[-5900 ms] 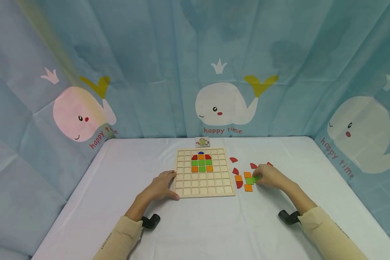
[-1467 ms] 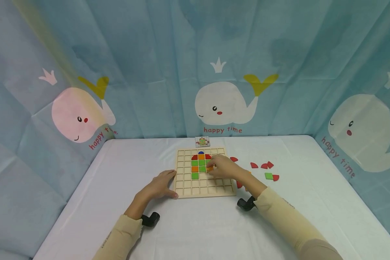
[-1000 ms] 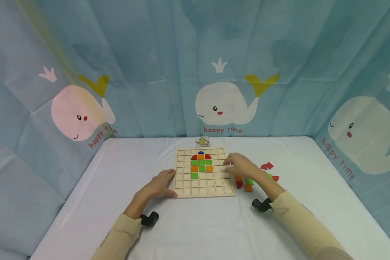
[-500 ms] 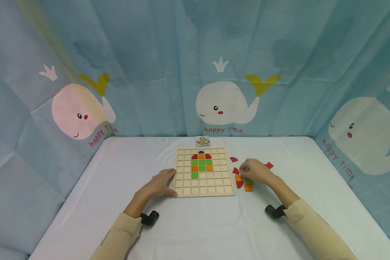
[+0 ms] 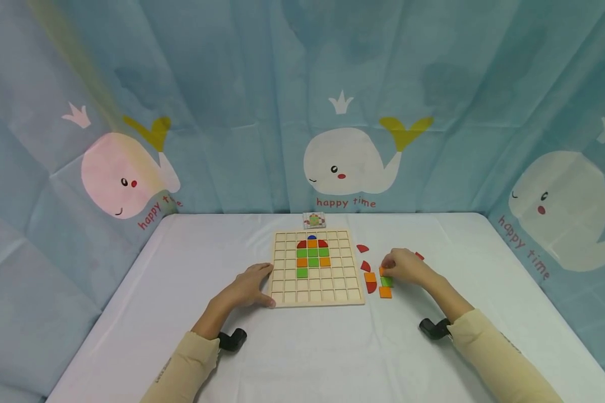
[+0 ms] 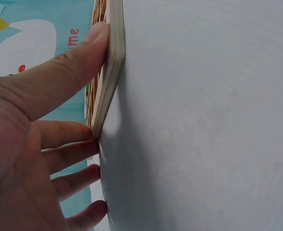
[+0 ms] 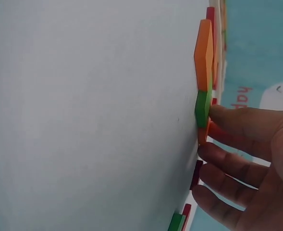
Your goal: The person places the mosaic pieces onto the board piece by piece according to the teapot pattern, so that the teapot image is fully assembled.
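Note:
My left hand [image 5: 249, 285] rests against the left side of a wooden grid board [image 5: 335, 284]. In the left wrist view the thumb lies on the board's rim near a corner, and the spread fingers touch the edge and table. Coloured tiles sit in the board: a blue half-round [image 5: 311, 237] on top, red quarter-rounds, orange squares and green squares. To the board's right, my right hand [image 5: 407, 266] pinches an orange square tile [image 7: 203, 135], partly hidden by the fingertips. A green square tile [image 5: 387, 282] lies against it, with its edge by the thumb.
Another orange square [image 5: 385, 293] lies nearer me. Between it and the board are an orange square [image 5: 370, 277] and red quarter-rounds [image 5: 371, 287]. More red and green pieces lie beyond the right hand, partly hidden. A small pattern card [image 5: 314, 220] stands behind the board.
A green square now sits at the lower left of the board's pattern. The right hand went from the loose tiles to the board, then back right to an orange square. The left hand stayed put.

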Motion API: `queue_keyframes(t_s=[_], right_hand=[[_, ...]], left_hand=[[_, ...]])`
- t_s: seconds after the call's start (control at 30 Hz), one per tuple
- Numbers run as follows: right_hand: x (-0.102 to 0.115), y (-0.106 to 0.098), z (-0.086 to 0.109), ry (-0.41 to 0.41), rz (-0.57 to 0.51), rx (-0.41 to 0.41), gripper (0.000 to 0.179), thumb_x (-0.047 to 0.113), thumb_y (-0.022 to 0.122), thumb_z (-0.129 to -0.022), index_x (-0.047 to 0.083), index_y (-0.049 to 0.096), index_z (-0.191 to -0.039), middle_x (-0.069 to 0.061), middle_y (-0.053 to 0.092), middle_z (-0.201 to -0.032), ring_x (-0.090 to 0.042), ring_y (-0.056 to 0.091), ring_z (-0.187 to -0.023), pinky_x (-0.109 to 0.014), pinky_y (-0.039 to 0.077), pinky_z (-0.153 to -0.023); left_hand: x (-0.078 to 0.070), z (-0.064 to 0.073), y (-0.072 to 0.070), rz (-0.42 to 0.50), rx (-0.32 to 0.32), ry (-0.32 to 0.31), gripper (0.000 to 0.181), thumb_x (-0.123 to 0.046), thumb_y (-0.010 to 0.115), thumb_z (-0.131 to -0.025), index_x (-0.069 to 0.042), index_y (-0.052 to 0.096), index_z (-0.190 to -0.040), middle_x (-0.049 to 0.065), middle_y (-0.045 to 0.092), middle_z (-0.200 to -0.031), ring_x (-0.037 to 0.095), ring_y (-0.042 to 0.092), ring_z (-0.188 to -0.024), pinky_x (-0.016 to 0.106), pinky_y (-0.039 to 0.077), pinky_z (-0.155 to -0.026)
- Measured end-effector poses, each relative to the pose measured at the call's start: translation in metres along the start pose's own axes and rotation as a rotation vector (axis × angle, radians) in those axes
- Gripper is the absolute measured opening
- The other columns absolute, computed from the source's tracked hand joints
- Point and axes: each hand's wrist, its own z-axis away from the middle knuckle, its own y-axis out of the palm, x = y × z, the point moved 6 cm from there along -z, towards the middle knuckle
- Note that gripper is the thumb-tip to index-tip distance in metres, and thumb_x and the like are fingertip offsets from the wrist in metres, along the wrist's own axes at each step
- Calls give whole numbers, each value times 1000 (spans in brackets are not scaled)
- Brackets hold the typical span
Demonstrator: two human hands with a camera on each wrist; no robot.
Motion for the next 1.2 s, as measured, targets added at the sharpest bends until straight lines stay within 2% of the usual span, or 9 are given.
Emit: queue_keyframes(t_s=[0.2,0.53,1.2], right_hand=[[-3,-1,2,37,8,-1,18,17,72,-87,5,74,-100,-4,63,-88,-17,55,-79,-35,56,-79],[1,-4,5,-29,39,9,17,8,71,-85,5,75,-101,-5,65,-92,-17,54,-81,-35,56,-79],[-1,-3,4,-26,54,8,17,12,73,-84,6,75,-99,-4,64,-90,-17,54,-80,-33,55,-78]], left_hand=[[-1,0,0,0,-3,3,98,-29,88,-69,-2,38,-148,17,35,-156,38,29,-145,62,28,-113],[-1,1,0,4,-3,-3,99,-30,88,-68,-3,38,-149,16,35,-156,38,29,-146,62,28,-114],[-2,0,0,-33,21,-8,98,-31,86,-71,-3,35,-150,16,33,-157,37,28,-146,58,29,-115]])
